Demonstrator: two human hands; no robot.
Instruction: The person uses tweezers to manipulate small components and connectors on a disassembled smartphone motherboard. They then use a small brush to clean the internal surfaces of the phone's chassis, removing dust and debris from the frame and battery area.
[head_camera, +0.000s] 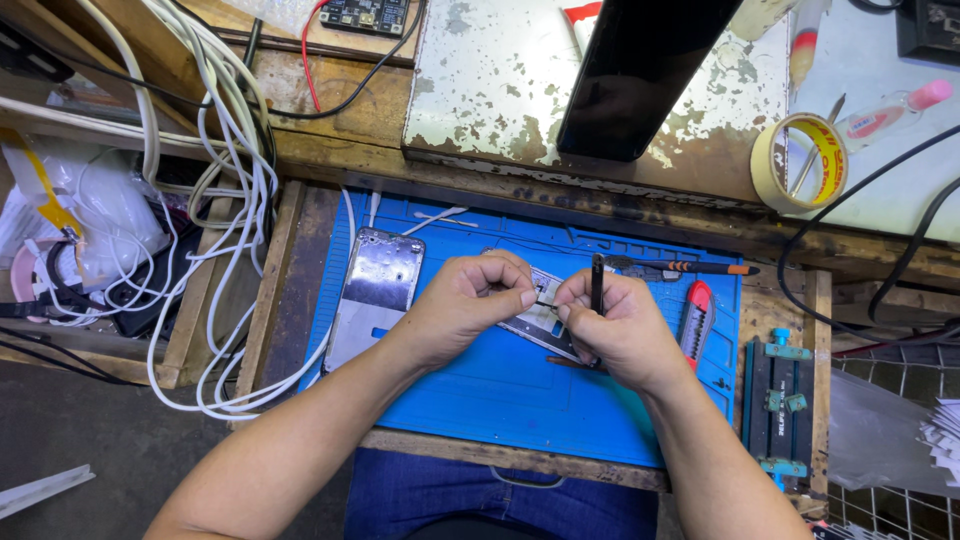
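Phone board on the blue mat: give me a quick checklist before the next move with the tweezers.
1. Left hand pinches a small part at the phone board: ok.
2. Right hand grips the black tweezers: ok.
3. Tweezer tips seated on the part: cannot tell, fingers hide them.
4. Board lies flat on the blue mat: ok.
5. Phone frame lies apart, left of the hands: ok.
6. Red utility knife lies close beside the right hand; blade state: cannot tell.
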